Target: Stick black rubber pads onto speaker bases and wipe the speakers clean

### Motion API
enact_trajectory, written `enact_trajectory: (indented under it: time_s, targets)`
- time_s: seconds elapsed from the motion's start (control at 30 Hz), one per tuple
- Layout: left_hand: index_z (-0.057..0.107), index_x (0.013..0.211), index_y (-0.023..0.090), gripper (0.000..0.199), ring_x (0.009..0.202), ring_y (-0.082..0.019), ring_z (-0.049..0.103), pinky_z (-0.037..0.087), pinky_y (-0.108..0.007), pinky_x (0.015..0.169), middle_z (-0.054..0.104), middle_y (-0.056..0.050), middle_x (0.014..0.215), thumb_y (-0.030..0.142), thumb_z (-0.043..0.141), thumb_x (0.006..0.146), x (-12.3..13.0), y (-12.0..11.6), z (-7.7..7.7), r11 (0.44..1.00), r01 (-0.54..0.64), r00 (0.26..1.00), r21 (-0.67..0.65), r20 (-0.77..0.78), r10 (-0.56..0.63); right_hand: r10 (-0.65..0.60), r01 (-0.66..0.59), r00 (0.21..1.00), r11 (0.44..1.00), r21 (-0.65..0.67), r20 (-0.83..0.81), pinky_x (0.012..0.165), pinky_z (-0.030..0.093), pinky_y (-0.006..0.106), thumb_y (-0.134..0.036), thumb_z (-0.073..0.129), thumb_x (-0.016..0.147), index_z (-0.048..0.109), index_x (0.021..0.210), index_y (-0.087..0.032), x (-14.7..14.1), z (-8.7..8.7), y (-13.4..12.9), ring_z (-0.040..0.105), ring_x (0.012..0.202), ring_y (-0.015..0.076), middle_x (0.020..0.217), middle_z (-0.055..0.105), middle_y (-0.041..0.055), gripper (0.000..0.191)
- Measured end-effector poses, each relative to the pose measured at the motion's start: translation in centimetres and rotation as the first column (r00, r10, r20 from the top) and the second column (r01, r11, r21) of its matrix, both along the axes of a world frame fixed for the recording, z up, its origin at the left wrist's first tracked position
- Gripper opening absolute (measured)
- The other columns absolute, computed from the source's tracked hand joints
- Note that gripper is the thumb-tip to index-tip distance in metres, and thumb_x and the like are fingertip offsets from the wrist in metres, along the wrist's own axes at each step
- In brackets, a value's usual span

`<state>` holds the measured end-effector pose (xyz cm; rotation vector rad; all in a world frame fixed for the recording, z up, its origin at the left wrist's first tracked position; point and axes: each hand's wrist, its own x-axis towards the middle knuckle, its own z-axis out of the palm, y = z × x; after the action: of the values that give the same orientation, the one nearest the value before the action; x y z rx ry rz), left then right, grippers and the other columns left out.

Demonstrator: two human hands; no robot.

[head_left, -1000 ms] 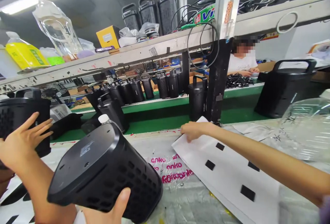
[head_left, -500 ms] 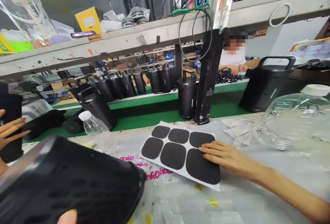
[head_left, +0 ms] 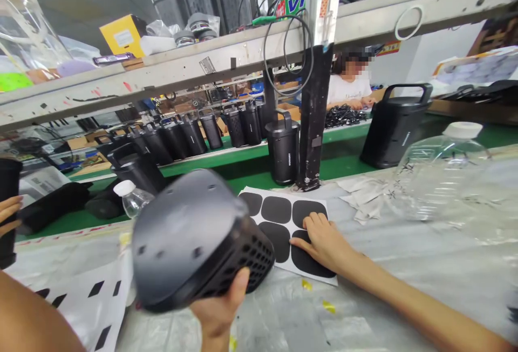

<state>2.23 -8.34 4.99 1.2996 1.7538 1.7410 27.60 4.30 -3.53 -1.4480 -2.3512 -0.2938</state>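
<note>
Open counter at 3 to 5 o'clock of pad sheet: passable. Blocked at 12 o'clock by black post and upright speaker; at 2 o'clock by clear jug; at 9 o'clock by held speaker and small bottle.

The black perforated speaker housing sits in the left hand, raised above the plastic-covered worktop. Just right of it lies the white sheet of black rounded pads, under the right hand. Behind the sheet stands a black cylindrical speaker; far right, a clear plastic jug.
</note>
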Motion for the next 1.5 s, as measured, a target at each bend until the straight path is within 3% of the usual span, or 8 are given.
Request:
enact_trajectory:
  time_s: [0.07, 0.13, 0.2, 0.3, 0.47, 0.63, 1.0, 1.5]
  targets:
    - [-0.001, 0.152, 0.009, 0.119, 0.152, -0.029, 0.017, 0.016, -0.039, 0.127, 0.011, -0.02, 0.162, 0.057, 0.075, 0.075, 2.3, 1.5, -0.1, 0.987, -0.078, 0.992, 0.137, -0.087, 0.091, -0.03, 0.03, 1.0, 0.999, 0.04, -0.001, 0.067, 0.045, 0.041, -0.05, 0.055, 0.095, 0.057, 0.083, -0.016, -0.2, -0.7, 0.3, 0.056, 0.084, 0.0311, 0.087, 0.058, 0.0135, 0.036]
    - [0.009, 0.151, 0.01, 0.119, 0.148, -0.031, 0.028, 0.02, -0.041, 0.125, 0.026, -0.022, 0.156, 0.055, 0.081, 0.067, 4.0, 2.8, 0.1, 0.965, -0.105, 0.981, 0.24, -0.133, 0.14, -0.027, 0.027, 1.0, 0.997, 0.069, -0.003, 0.067, 0.043, 0.038, -0.045, 0.051, 0.098, 0.055, 0.082, -0.016, -0.3, -1.1, 0.5, 0.055, 0.082, 0.0287, 0.084, 0.057, 0.0114, 0.033]
    - [0.014, 0.151, 0.015, 0.121, 0.142, -0.032, 0.038, 0.027, -0.044, 0.122, 0.032, -0.02, 0.153, 0.049, 0.086, 0.06, 4.8, 3.7, 0.8, 0.955, -0.064, 0.983, 0.291, -0.145, 0.11, -0.004, 0.005, 1.0, 0.996, 0.094, -0.003, 0.067, 0.041, 0.036, -0.042, 0.051, 0.099, 0.054, 0.082, -0.017, -0.5, -1.2, 0.6, 0.054, 0.08, 0.0262, 0.083, 0.057, 0.0088, 0.03]
    - [0.005, 0.155, 0.02, 0.128, 0.143, -0.032, 0.036, 0.023, -0.046, 0.123, 0.024, -0.018, 0.157, 0.036, 0.087, 0.058, 4.6, 4.2, 2.3, 0.933, -0.01, 0.968, 0.36, -0.23, 0.099, 0.022, -0.021, 1.0, 0.992, 0.125, -0.006, 0.067, 0.038, 0.036, -0.039, 0.051, 0.1, 0.053, 0.082, -0.018, -0.8, -1.4, 0.8, 0.052, 0.078, 0.025, 0.081, 0.056, 0.007, 0.027]
    - [-0.016, 0.155, 0.022, 0.134, 0.146, -0.027, 0.032, 0.018, -0.045, 0.124, 0.026, -0.016, 0.155, 0.034, 0.084, 0.066, 3.5, 4.6, 4.2, 0.921, 0.074, 0.957, 0.381, -0.287, 0.043, 0.051, -0.045, 0.998, 0.989, 0.144, -0.041, 0.065, 0.034, 0.035, -0.033, 0.049, 0.1, 0.05, 0.08, -0.018, -0.9, -1.5, 0.8, 0.05, 0.074, 0.0236, 0.078, 0.053, 0.0059, 0.025]
    - [-0.003, 0.156, 0.026, 0.131, 0.147, -0.028, 0.03, 0.023, -0.047, 0.123, 0.023, -0.015, 0.158, 0.042, 0.087, 0.063, 3.5, 5.2, 5.0, 0.924, 0.043, 0.977, 0.379, -0.211, 0.041, 0.108, -0.1, 0.993, 0.985, 0.139, -0.056, 0.067, 0.034, 0.035, -0.032, 0.049, 0.1, 0.051, 0.084, -0.018, -0.7, -1.2, 0.6, 0.05, 0.077, 0.0239, 0.083, 0.055, 0.006, 0.021]
    - [0.005, 0.156, 0.024, 0.122, 0.147, -0.026, 0.031, 0.024, -0.041, 0.123, 0.036, -0.013, 0.15, 0.039, 0.086, 0.066, 3.5, 5.0, 4.9, 0.9, 0.047, 0.971, 0.434, -0.232, 0.061, 0.16, -0.152, 0.982, 0.984, 0.088, -0.101, 0.07, 0.034, 0.036, -0.033, 0.053, 0.097, 0.051, 0.08, -0.018, -1.0, -0.6, -0.1, 0.046, 0.081, 0.0244, 0.084, 0.052, 0.0071, 0.023]
    - [0.004, 0.156, 0.014, 0.122, 0.149, -0.02, 0.023, 0.017, -0.028, 0.124, 0.032, -0.015, 0.151, 0.032, 0.085, 0.066, 3.8, 4.8, 4.9, 0.88, 0.061, 0.965, 0.472, -0.252, 0.069, 0.162, -0.19, 0.962, 0.975, -0.114, -0.221, 0.079, 0.037, 0.041, -0.028, 0.046, 0.099, 0.052, 0.092, -0.017, -1.0, 0.0, -0.2, 0.047, 0.087, 0.0255, 0.09, 0.055, 0.0081, 0.014]
